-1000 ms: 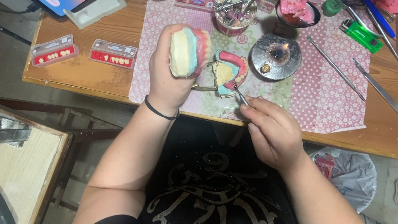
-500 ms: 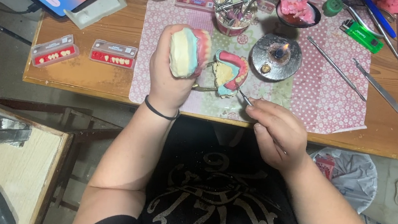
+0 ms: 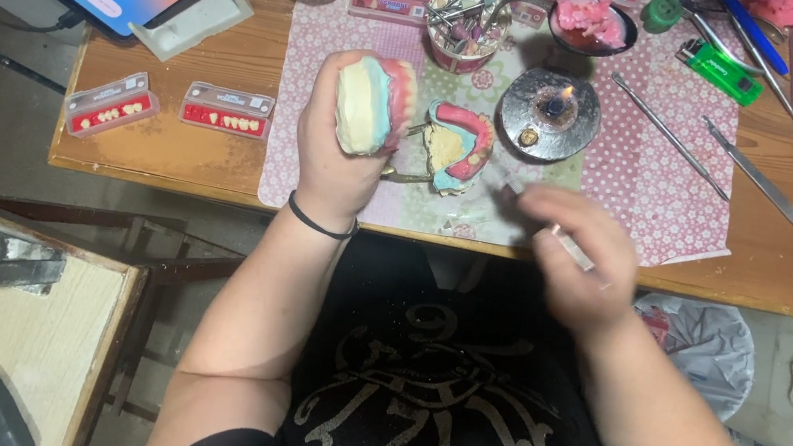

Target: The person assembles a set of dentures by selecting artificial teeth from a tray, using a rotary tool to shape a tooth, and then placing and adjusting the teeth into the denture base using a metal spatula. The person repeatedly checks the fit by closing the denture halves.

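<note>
Your right hand (image 3: pixel 573 260), gripping a thin metal wax tool (image 3: pixel 570 246), is pulling back from the pink-and-cream denture model (image 3: pixel 456 145) near the wooden table's (image 3: pixel 173 150) front edge, while your left hand (image 3: pixel 340 151) keeps clasping the pale plaster cast with pink wax rim (image 3: pixel 371 104).

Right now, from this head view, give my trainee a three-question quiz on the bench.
1. True or false: the left hand holds the dental cast up off the patterned mat.
2. What does the right hand hold? A) green lighter B) thin metal instrument C) tooth card
3. What burns in the round burner?

Key: 1 true; 2 B, the thin metal instrument, though it is motion-blurred; 3 a small flame.
</note>
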